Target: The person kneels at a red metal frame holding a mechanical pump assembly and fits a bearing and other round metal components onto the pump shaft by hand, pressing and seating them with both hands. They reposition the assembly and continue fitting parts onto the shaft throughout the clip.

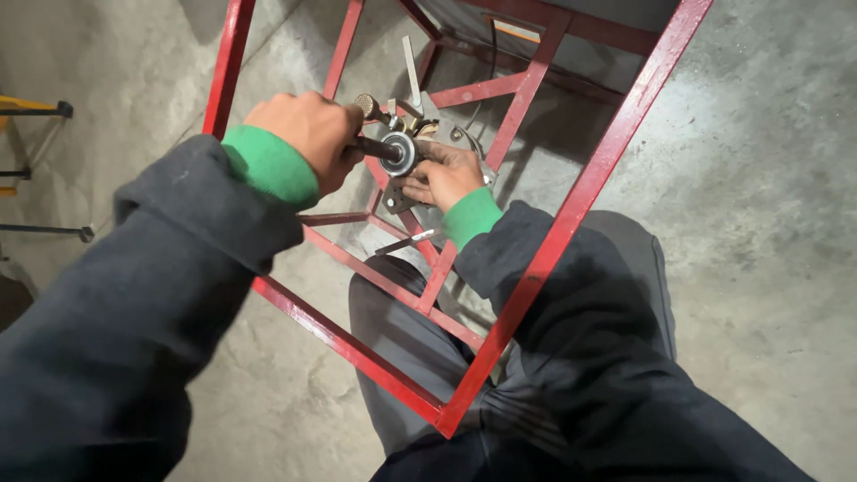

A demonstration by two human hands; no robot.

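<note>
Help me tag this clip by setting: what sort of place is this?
Probably a metal workshop: bare concrete floor, a red welded steel frame, and the left hand gripping a tool handle against a bearing-like part.

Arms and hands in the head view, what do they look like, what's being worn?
Both arms wear loose dark charcoal sleeves. A bright green ribbed cuff of an under-layer sticks out at each wrist, just behind the left hand and the right hand. Both hands are bare: no gloves, and no watch or ring that shows. No markings or logos are visible on the sleeves.
</note>
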